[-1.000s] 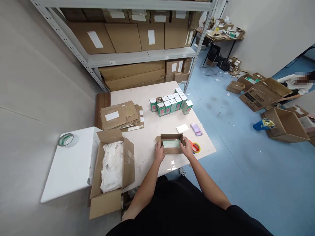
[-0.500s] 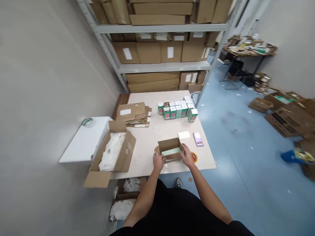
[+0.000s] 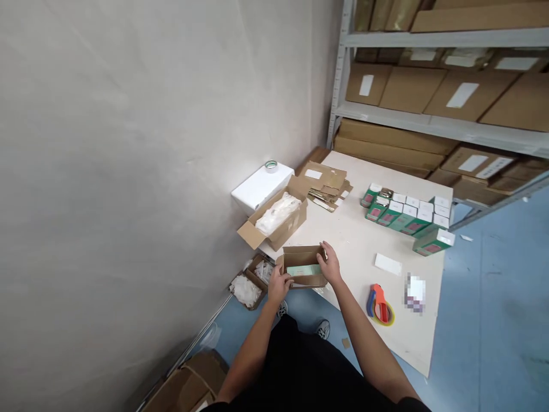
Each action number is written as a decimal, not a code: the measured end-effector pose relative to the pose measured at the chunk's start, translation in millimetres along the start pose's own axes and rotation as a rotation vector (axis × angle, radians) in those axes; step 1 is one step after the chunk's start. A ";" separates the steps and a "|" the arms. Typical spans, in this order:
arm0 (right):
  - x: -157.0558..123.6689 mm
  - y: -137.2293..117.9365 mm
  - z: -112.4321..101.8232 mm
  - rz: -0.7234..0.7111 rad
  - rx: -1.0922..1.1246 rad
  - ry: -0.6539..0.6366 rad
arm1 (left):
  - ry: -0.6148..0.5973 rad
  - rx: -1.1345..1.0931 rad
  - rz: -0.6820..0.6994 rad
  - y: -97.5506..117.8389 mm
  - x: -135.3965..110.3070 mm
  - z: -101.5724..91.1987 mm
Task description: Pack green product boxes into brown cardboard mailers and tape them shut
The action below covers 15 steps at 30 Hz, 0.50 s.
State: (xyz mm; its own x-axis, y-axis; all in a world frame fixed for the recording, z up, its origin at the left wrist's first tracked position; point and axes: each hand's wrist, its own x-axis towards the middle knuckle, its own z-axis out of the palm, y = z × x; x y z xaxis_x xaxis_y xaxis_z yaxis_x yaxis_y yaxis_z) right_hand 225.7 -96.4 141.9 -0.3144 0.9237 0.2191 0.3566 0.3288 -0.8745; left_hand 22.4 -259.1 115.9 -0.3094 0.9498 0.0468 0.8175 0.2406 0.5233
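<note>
A small open cardboard box [image 3: 302, 258] sits at the near edge of the white table [image 3: 355, 240], with a pale green packet [image 3: 303, 269] lying inside it. My left hand [image 3: 279, 283] grips the box's near left corner, fingers curled on the cardboard. My right hand [image 3: 330, 264] holds the box's right end, thumb and fingers closed on the flap.
A larger open carton of white filler [image 3: 277, 220] stands to the left, with flattened cardboard [image 3: 328, 184] behind it. Several green-and-white small boxes [image 3: 407, 214] stand in rows at the right. A red tape dispenser [image 3: 379, 304] and a white card [image 3: 388, 264] lie nearby. Shelving with cartons [image 3: 429, 91] rises behind.
The camera has swung left toward the wall. Both hands have slid the small box leftward along the table's near edge, away from the tape dispenser.
</note>
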 end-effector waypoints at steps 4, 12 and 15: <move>46.7 -32.3 47.1 -0.091 -0.004 -0.088 | 0.101 -0.018 -0.076 -34.1 -8.5 -27.4; 150.4 -69.2 159.7 -0.129 -0.172 -0.350 | 0.191 -0.074 -0.080 -73.6 -5.5 -58.3; 182.1 -76.8 200.0 -0.104 -0.342 -0.501 | 0.194 -0.123 -0.055 -77.2 -3.8 -60.4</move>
State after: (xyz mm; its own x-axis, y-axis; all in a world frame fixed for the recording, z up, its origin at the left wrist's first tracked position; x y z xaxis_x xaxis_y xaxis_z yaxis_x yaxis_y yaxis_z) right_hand -35.0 7.2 162.4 -0.7081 0.7061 -0.0065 0.5379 0.5334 -0.6528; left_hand -68.9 -293.4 126.7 -0.4489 0.8769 0.1718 0.7351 0.2531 0.6289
